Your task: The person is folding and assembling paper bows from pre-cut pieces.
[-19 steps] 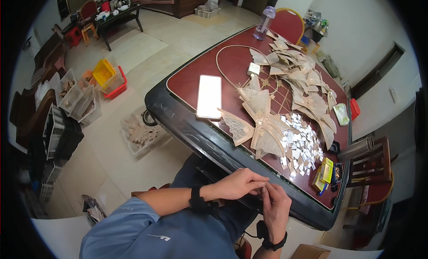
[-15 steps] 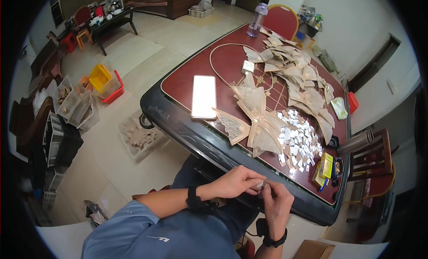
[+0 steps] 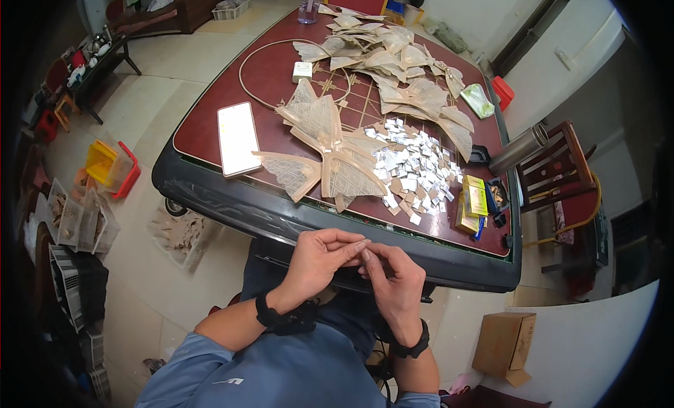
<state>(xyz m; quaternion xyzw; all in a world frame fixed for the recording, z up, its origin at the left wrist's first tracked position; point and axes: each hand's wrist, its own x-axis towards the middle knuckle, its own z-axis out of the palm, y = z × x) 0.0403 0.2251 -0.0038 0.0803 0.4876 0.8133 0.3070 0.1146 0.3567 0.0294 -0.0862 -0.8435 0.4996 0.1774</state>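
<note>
Just off the near table edge, my left hand (image 3: pixel 316 262) and my right hand (image 3: pixel 397 280) meet at their fingertips. Both are closed in a pinch; whatever sits between them is too small and covered to name. Beyond them on the dark red table (image 3: pixel 207 123) lies a heap of small white and brown flat pieces (image 3: pixel 415 168). To its left is a tan, translucent butterfly-like shape with patterned wings (image 3: pixel 354 175). More tan wing shapes (image 3: pixel 414 93) are piled toward the back. A phone with a bright white screen (image 3: pixel 239 140) lies at the left.
Yellow boxes (image 3: pixel 474 197) and a metal cylinder (image 3: pixel 518 149) stand at the table's right side. A cable loop (image 3: pixel 242 65) and a small white block (image 3: pixel 302 71) lie farther back. Floor bins (image 3: pixel 98 222) are at the left, a cardboard box (image 3: pixel 500 345) at lower right.
The view has turned, so the table sits farther left and higher. My hands stay together, fingertips closer; a small pale piece seen between them before is now hidden.
</note>
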